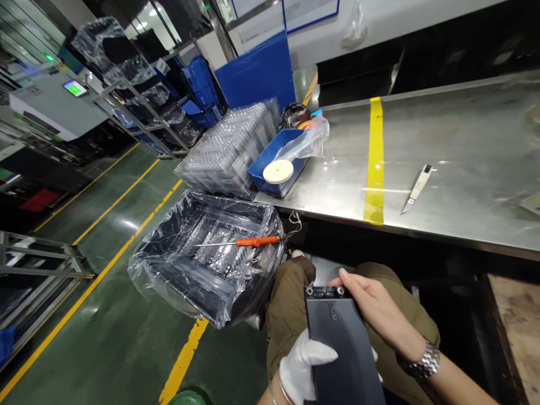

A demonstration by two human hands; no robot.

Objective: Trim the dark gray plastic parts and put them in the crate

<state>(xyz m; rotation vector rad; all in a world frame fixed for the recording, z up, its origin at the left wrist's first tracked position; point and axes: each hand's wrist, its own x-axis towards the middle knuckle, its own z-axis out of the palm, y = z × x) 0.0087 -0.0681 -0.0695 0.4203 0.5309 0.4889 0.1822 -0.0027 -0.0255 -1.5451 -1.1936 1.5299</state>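
A: What do the hands hold?

B: A dark flat panel point(341, 337), resting over the person's lap. The left hand point(306, 365), in a white glove, is closed on its lower left edge, thumb lying across the face. The right hand point(375, 312), bare and with a watch point(422, 363) at the wrist, clasps the right edge, fingers curled behind and the thumb reaching up to the top corner.

A: Anything to note on the panel?

B: A row of small holes and fittings runs along its top end. The rest is plain and dark.

A: What lies close by?

B: Just to the left, on the green floor, stands a black crate point(206, 264) lined with clear plastic. An orange-handled screwdriver point(244, 242) lies across its top, with trays below it inside.

A: And further out?

B: A steel table point(455, 191) runs ahead, marked by a yellow stripe point(374, 163). A small knife point(417, 188) lies on it to the right of the stripe, well apart from the hands. At the table's left end sits a blue bin point(276, 169) with a white disc point(278, 171) and a clear bag point(306, 140) in it. Beside the bin is a stack of clear trays point(230, 149).

A: Beyond that?

B: Racks point(139, 107) with wrapped crates, and yellow lines on the floor.
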